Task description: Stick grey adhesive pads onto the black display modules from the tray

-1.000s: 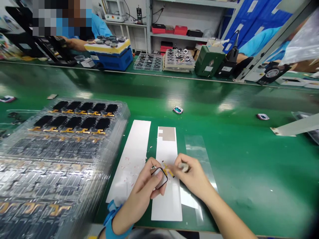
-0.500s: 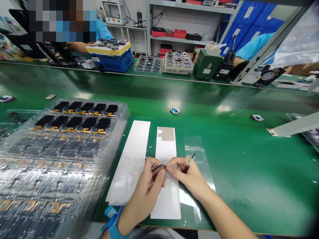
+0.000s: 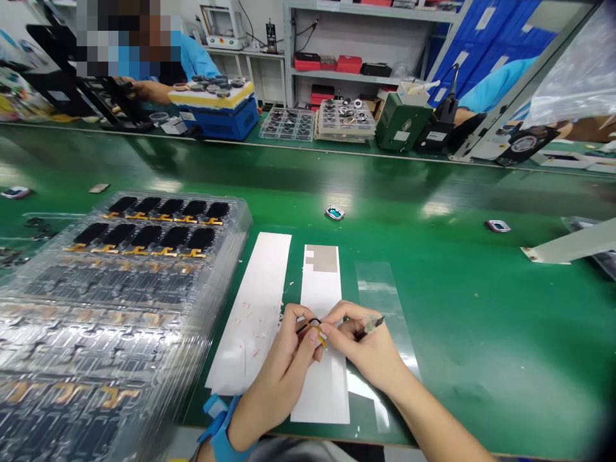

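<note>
My left hand (image 3: pixel 289 366) is closed, holding a small black display screen with an orange flex cable (image 3: pixel 321 340) between thumb and fingers. Most of the screen is hidden by the fingers. At its right edge, the thumb and forefinger of my right hand (image 3: pixel 368 343) are pinched together; what lies between those tips is too small to tell. A slim dark tool (image 3: pixel 380 321) with a pale wrap is tucked in my right hand, one end sticking out. Both hands are above a white strip (image 3: pixel 320 391) with a grey-beige adhesive sheet (image 3: pixel 325 258) at its far end.
Stacked clear trays (image 3: pixel 235 218) of screens stand at left. Another white sheet (image 3: pixel 260 282) and a clear film (image 3: pixel 380 289) lie beside the strip. A small watch-like case (image 3: pixel 335 212) is farther back. A co-worker's arm (image 3: pixel 156 92) shows across the bench.
The screen has turned in my fingers, so its orange cable now shows where a grey-brown face did. The tool in my right hand has tipped to lie flatter, pointing right.
</note>
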A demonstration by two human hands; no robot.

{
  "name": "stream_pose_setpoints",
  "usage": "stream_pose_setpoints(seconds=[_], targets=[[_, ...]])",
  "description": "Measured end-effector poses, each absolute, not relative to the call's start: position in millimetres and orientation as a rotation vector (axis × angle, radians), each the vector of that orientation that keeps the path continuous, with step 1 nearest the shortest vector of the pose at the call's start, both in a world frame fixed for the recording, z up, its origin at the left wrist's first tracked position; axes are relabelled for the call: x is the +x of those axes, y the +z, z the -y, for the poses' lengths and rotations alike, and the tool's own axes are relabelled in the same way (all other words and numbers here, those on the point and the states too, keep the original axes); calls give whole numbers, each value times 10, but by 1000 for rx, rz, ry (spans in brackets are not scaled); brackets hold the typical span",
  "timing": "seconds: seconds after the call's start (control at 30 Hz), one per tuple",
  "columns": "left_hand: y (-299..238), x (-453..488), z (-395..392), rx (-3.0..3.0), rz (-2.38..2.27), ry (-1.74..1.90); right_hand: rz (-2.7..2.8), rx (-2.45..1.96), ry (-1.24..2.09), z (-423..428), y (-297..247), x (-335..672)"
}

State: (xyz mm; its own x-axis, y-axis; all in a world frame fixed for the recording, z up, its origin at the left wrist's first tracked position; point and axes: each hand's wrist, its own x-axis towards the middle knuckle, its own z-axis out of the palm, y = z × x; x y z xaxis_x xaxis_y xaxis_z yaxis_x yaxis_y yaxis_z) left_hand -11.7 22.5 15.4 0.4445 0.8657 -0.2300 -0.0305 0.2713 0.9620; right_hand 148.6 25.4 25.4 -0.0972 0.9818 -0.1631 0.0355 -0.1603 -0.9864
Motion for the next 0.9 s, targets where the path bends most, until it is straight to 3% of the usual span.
stream_pose_setpoints(seconds=[0.53, 0.7, 0.9], targets=[[132, -109, -245, 1212, -927, 738, 1195, -1306, 1453, -291, 246, 1568], [153, -121, -232, 1164, -969, 751, 948, -1173, 1293, -353, 289, 1720], [178, -137, -208, 1207, -931, 717, 1121, -1181, 1051, -295, 402, 1819]])
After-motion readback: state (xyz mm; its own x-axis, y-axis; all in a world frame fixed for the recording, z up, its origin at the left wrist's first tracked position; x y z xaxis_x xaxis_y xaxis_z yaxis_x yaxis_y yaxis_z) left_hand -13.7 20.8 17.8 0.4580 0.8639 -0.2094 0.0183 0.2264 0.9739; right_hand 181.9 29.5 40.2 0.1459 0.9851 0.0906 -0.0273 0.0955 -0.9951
